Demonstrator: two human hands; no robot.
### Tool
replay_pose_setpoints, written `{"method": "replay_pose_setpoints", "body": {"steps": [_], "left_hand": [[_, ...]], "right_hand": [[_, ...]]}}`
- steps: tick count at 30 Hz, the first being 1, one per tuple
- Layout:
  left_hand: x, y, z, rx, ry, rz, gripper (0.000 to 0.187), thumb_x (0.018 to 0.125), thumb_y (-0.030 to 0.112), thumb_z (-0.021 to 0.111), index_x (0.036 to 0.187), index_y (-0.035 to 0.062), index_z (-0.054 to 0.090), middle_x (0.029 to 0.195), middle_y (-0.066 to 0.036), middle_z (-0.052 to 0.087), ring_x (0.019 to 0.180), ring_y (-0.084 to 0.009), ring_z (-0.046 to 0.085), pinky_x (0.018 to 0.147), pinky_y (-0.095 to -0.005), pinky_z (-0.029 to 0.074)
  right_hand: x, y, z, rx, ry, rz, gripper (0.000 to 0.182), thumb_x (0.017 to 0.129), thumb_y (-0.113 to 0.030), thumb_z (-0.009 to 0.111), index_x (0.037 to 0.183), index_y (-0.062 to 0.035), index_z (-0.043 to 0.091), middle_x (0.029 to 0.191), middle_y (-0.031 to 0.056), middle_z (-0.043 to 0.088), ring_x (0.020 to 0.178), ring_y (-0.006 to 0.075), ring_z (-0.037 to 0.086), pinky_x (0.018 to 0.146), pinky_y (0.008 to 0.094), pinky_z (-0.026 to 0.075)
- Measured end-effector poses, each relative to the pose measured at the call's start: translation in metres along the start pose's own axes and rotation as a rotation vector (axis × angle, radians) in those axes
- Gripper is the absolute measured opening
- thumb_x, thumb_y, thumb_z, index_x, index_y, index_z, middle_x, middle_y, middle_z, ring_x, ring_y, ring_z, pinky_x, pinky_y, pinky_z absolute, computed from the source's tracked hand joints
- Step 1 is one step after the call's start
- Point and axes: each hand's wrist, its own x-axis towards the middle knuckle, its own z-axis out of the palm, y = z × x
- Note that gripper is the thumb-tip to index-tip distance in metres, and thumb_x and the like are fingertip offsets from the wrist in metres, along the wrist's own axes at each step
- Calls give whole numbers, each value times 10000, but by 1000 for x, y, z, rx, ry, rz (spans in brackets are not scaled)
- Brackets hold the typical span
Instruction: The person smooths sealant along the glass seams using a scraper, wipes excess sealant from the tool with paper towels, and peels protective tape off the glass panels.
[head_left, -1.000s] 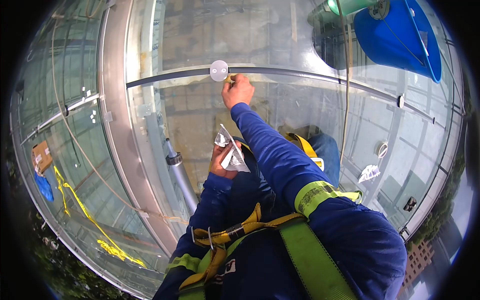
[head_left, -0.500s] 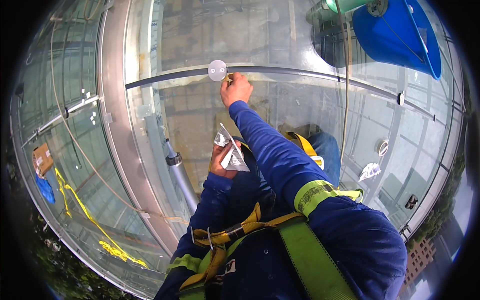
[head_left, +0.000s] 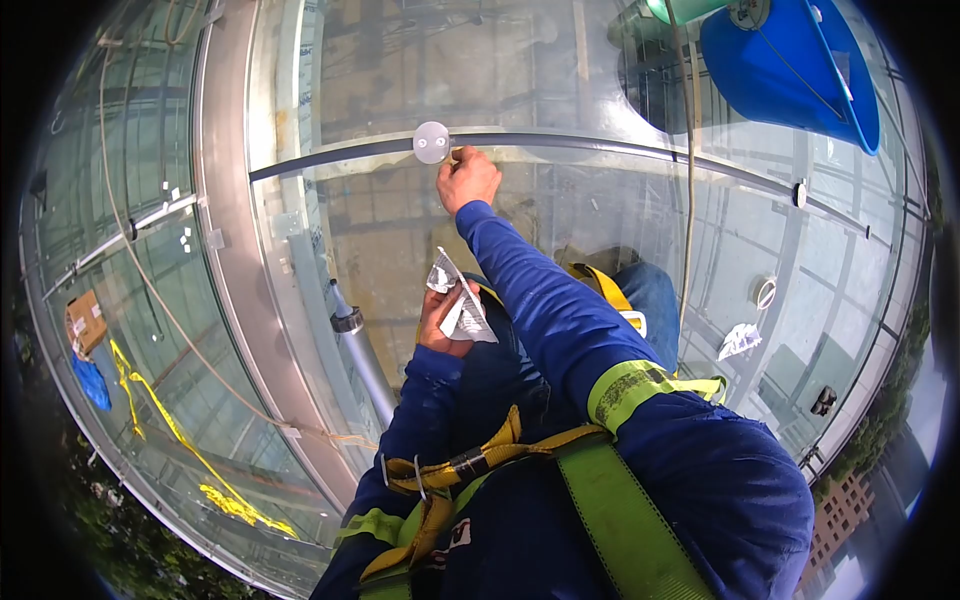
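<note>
My right hand [head_left: 468, 180] reaches forward to the dark seam [head_left: 560, 143] between glass panels. Its fingers are pinched together at the lower right edge of a round metal disc [head_left: 431, 143] with two screw heads. Whatever they hold, if anything, is too small to make out. Close to my lap, my left hand [head_left: 437, 325] is closed around a crumpled piece of printed paper [head_left: 466, 314]. A silver caulking gun [head_left: 366, 362] with a pale nozzle lies to the left of that hand.
A blue bucket [head_left: 785, 75] sits at the upper right, near a hanging rope [head_left: 690, 220]. Crumpled white paper [head_left: 740, 341] and a roll of tape [head_left: 765, 293] lie on the right. Beyond the metal beam [head_left: 235, 200] are a cardboard box [head_left: 86, 322] and yellow strap [head_left: 165, 425].
The view has shifted very slightly. My right hand stays by the disc, with its fingers turned a little, and my left hand still holds the paper.
</note>
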Motion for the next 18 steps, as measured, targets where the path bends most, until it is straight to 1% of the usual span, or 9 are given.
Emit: {"method": "replay_pose_setpoints", "body": {"steps": [6,12,15,18], "left_hand": [[1,0,2,8,-13,6,233,951,119,565,1178,69,571,962,-121,640,754,-213,594,604,-364,507],[1,0,2,14,7,3,221,952,115,561,1168,70,573,951,-115,643,743,-206,592,594,-357,505],[1,0,3,20,4,7,217,953,113,559,1165,68,570,945,-113,644,736,-201,592,590,-349,504],[2,1,3,25,-6,9,214,953,113,559,1162,67,565,941,-113,644,733,-197,593,588,-344,504]], "right_hand": [[1,2,-2,84,-34,35,213,771,-188,651,955,-86,685,919,132,692,897,307,664,886,452,414],[1,4,-6,132,-32,31,235,755,-167,654,965,-71,695,917,134,701,898,312,666,882,440,425],[1,4,-7,138,-16,22,240,744,-161,662,961,-64,697,902,135,701,883,315,668,863,431,440],[0,6,-8,172,8,6,223,731,-145,668,930,-49,697,856,141,703,836,319,678,825,426,479]]}}
